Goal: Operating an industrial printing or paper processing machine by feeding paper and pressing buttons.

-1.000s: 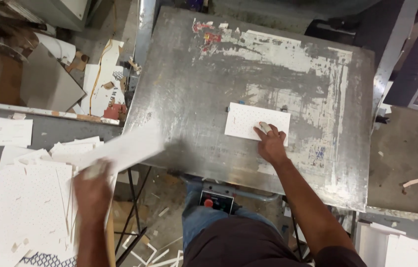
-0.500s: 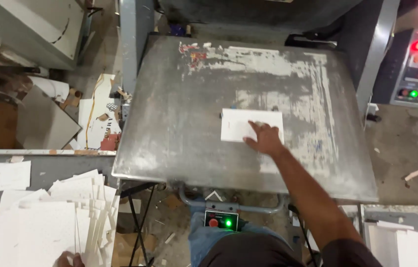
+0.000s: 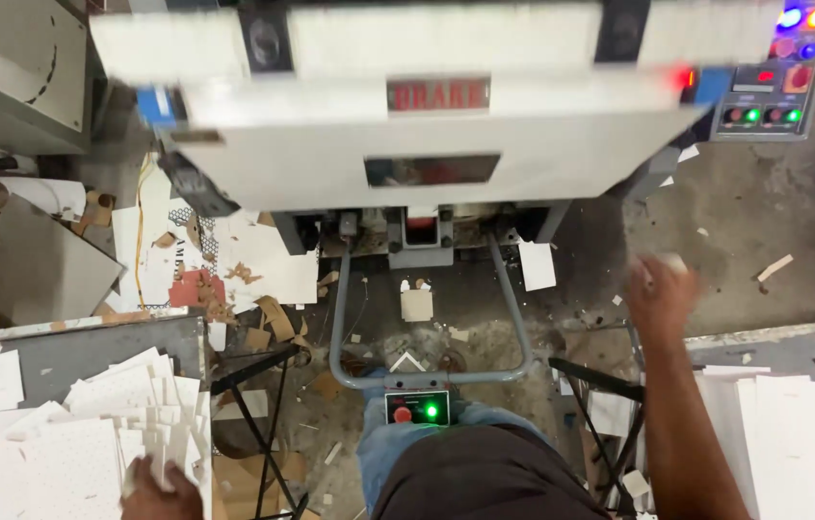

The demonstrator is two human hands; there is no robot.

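Note:
My left hand [image 3: 152,491] lies at the bottom edge of the view, on the near end of a loose pile of white cards [image 3: 90,433] on the grey side table [image 3: 70,342]. Most of the hand is cut off, so its grip is unclear. My right hand [image 3: 658,289] hangs blurred in the air on the right, above a stack of white sheets [image 3: 774,433]. A small whitish blur shows at its fingertips. The white press body [image 3: 427,144] fills the top of the view, and its metal plate is not visible.
A control panel [image 3: 764,67] with coloured lights is at top right. A grey bar loop [image 3: 427,376] and a small box with a red button and green light [image 3: 417,407] sit in front of my legs. Card scraps [image 3: 234,270] litter the floor.
The metal plate with the white card has gone out of view and the white press body now fills the top. My right hand has pulled back to the right. My left hand stays at the card pile.

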